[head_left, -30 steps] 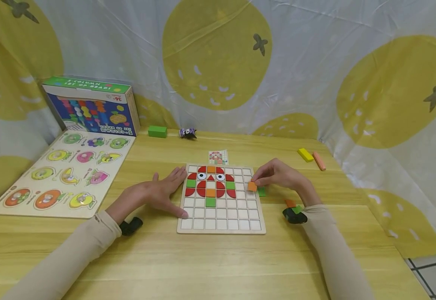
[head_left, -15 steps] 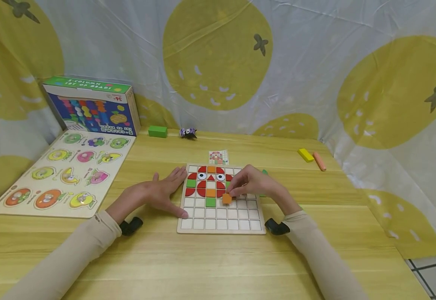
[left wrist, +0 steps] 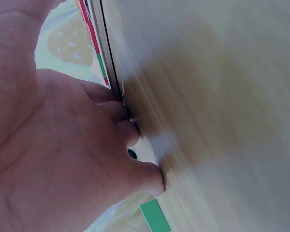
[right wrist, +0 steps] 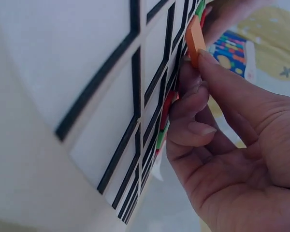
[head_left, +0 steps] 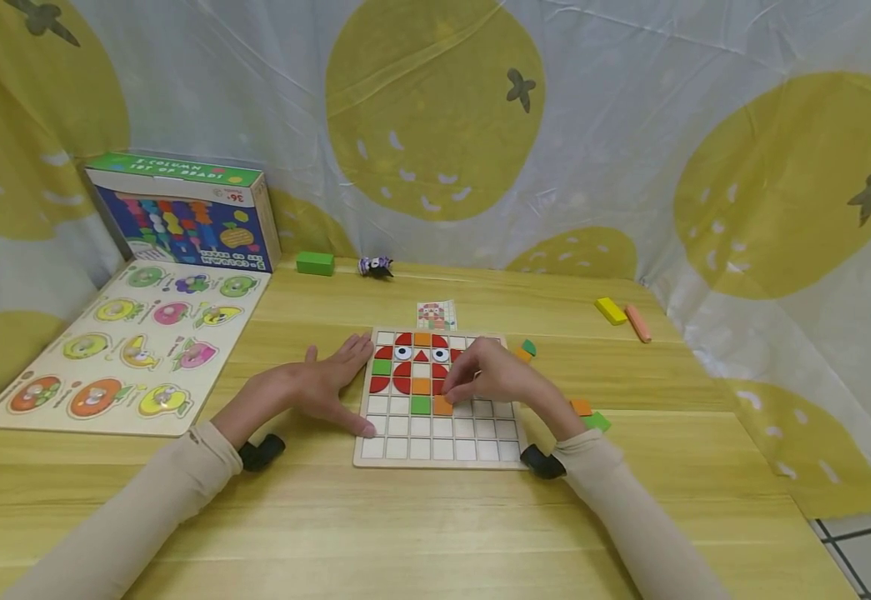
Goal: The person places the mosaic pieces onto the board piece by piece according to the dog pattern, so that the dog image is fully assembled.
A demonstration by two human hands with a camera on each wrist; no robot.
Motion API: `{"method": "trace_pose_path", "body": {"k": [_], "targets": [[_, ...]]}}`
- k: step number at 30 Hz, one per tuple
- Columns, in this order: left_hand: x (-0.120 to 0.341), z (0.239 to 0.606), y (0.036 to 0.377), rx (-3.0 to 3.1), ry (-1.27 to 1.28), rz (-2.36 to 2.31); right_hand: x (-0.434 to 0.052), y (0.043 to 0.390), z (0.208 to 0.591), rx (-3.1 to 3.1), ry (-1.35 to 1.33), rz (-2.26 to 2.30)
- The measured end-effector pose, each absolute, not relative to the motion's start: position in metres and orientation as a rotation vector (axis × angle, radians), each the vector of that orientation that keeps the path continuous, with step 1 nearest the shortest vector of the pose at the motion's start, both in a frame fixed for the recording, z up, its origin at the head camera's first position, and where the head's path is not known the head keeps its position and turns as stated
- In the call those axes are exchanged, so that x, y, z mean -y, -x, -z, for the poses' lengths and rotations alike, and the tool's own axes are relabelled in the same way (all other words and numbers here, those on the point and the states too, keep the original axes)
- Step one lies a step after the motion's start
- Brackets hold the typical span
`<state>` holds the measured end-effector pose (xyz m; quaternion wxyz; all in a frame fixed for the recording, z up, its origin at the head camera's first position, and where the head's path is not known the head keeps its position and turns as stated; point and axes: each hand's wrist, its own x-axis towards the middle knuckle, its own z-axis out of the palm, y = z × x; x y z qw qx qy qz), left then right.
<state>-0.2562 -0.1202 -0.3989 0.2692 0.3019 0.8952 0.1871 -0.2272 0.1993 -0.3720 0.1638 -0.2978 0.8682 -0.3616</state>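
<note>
A wooden grid board (head_left: 443, 462) lies on the table, its upper left part filled with red, green and orange tiles around two eye tiles. My right hand (head_left: 498, 375) pinches an orange square tile (head_left: 443, 406) between thumb and finger, over the cell right of a green square tile (head_left: 421, 406). The right wrist view shows the orange tile (right wrist: 195, 41) slightly tilted at the grid. My left hand (head_left: 326, 387) lies with spread fingers against the board's left edge, thumb near the lower left. In the left wrist view its fingertips touch the board edge and table.
A small pattern card (head_left: 436, 315) lies behind the board. Loose tiles (head_left: 598, 422) lie to its right. A fruit puzzle board (head_left: 127, 350) and a bead box (head_left: 187, 217) stand left. A green block (head_left: 315, 263), a small figure (head_left: 376, 267) and a yellow block (head_left: 611, 310) sit farther back.
My right hand has carried the orange square tile leftward from the board's right edge and down to the cell beside the green tile. The left hand has stayed put.
</note>
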Motion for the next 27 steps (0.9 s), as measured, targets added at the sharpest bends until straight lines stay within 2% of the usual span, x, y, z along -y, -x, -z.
{"method": "trace_pose_path", "body": {"k": [7, 20, 27], "targets": [[0.116, 0.374, 0.241, -2.389, -0.810, -0.528, -0.194, 0.225, 0.371, -2.518, 0.930, 0.977], [0.120, 0.392, 0.252, -2.394, -0.841, -0.540, -0.206, 0.229, 0.369, -2.492, 0.954, 1.067], [0.117, 0.376, 0.242, -2.402, -0.804, -0.508, -0.258, 0.245, 0.360, -2.595, 0.689, 1.189]]}}
